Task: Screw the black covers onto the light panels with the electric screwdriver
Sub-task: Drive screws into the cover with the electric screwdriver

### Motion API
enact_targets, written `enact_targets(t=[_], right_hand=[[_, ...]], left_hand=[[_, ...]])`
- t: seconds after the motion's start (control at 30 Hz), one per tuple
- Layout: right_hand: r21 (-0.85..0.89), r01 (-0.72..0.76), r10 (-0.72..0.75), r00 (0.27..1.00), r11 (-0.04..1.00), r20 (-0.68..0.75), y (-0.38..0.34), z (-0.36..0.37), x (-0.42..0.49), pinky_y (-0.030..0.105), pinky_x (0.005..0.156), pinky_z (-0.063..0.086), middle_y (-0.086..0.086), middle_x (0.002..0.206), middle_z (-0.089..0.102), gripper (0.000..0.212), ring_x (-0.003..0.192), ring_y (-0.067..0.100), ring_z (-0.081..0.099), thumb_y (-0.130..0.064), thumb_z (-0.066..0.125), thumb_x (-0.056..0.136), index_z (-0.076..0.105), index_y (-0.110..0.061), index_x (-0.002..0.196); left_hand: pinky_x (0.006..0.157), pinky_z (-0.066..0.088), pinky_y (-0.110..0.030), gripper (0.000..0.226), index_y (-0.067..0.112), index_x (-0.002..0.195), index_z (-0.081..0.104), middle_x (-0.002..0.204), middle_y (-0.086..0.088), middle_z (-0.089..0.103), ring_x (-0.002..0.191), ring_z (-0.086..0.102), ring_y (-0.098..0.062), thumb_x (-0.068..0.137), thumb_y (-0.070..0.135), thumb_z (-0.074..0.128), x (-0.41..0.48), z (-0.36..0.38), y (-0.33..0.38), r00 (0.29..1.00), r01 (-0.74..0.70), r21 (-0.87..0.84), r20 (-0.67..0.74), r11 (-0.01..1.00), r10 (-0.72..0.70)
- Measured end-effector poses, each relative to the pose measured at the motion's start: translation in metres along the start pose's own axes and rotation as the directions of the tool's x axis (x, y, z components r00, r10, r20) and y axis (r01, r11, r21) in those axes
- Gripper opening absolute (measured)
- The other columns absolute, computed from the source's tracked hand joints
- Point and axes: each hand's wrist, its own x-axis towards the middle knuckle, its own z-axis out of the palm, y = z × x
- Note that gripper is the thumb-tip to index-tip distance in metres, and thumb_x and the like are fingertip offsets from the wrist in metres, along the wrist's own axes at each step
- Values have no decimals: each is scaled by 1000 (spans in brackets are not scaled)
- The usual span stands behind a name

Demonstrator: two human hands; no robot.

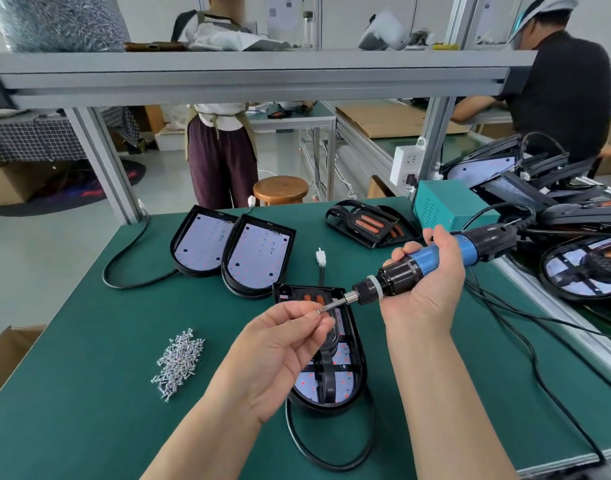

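- While my left hand [280,351] pinches a single screw [320,310] at frame centre, my right hand [425,292] is wrapped round the electric screwdriver [401,275], whose bit tip meets that screw
- Its long axis slants from upper right down to centre, far from upright
- The black cover [326,374] sits on the light panel [359,344] on the worktop [89,341], directly below both hands, lengthwise toward the lower edge
- I judge the left hand nearer the cover, so the driver must tip upright over a hole
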Motion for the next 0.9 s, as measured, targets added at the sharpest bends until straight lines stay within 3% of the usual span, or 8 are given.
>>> enact_targets(t=[0.2,0.3,0.43,0.63,0.8,0.9], right_hand=[[-47,26,-26,1000,999,-2,1,0,-3,17,49,45,-3,59,58,18,50,13,55,-27,70,89,58,-18,100],[-86,49,-49,999,995,-4,2,1,-3,19,49,45,-3,59,56,20,50,14,54,-25,70,89,56,-19,102],[-163,123,-122,992,979,22,3,6,-5,23,54,44,-1,61,55,25,51,16,51,-25,72,87,54,-21,105],[-244,249,-213,963,937,165,2,22,-9,22,52,45,2,61,53,18,53,17,50,-23,71,86,57,-23,97],[-260,310,-247,937,915,246,4,34,-8,23,54,44,4,58,51,20,53,20,48,-22,70,83,56,-19,97],[-272,316,-245,933,909,265,9,43,-3,26,58,45,2,57,53,18,51,19,50,-22,69,83,57,-21,96]], left_hand=[[63,59,-22,9,-2,74,72,82,-20,69,72,72,-24,68,-7,68,-3,1,-3,998,-56,22,-28,998,57],[68,58,-22,22,8,70,74,79,-15,71,76,73,-25,78,-11,68,-5,2,-12,969,-214,186,-84,959,233],[67,55,-18,33,17,72,74,74,-11,75,72,74,-20,87,-11,65,-8,7,-28,892,-367,418,-95,831,442],[67,56,-19,29,16,79,73,76,-9,75,73,74,-20,86,-11,66,-4,4,-33,876,-410,424,-63,807,478],[79,54,-18,42,35,103,71,90,2,76,85,72,-14,81,0,77,2,-10,-23,840,-438,593,3,676,542],[81,55,-20,43,27,111,66,94,2,77,89,73,-16,80,-1,77,7,-19,-17,849,-432,539,-26,723,527]])
